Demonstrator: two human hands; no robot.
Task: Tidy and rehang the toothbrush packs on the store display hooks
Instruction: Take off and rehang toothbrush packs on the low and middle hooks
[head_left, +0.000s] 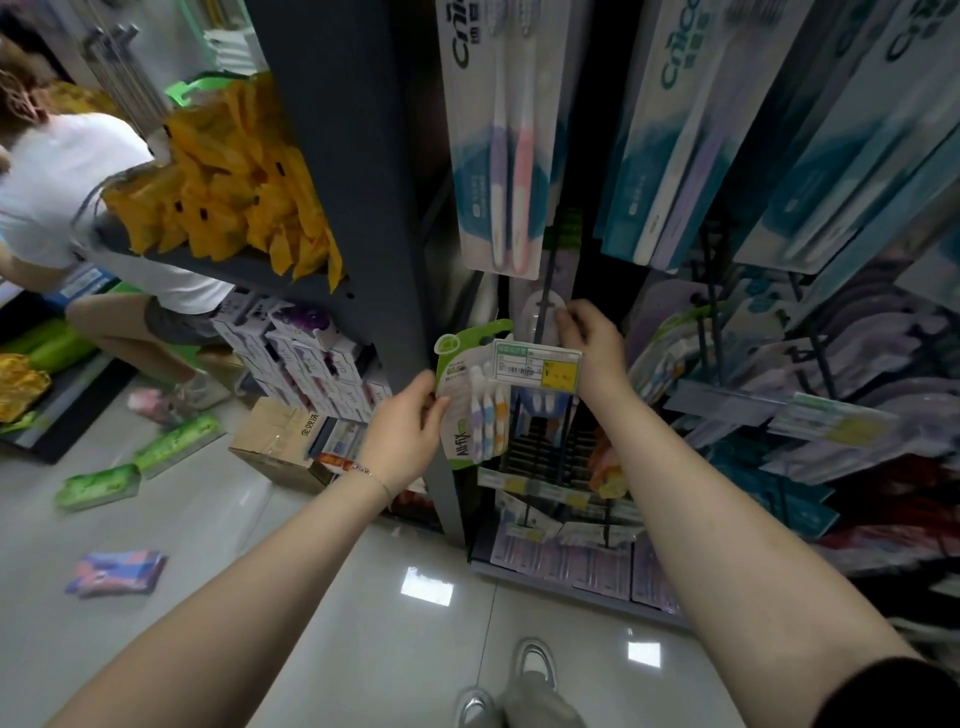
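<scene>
Left hand (410, 421) grips the left edge of a green toothbrush pack (467, 395) at mid-frame, just beside the yellow price tag (537, 364). Right hand (589, 338), just above the tag, pinches the top of a pale pack (540, 318) at a display hook (549, 265). Larger toothbrush packs (498, 156) hang above.

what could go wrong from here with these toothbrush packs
1. The left hand holds the green toothbrush pack by one edge, off any hook; it might slip and drop.
2. The right hand pinches a pale pack close to the price tag, which could get knocked askew.
3. Green packets lie on the floor nearby, a possible trip hazard.
</scene>
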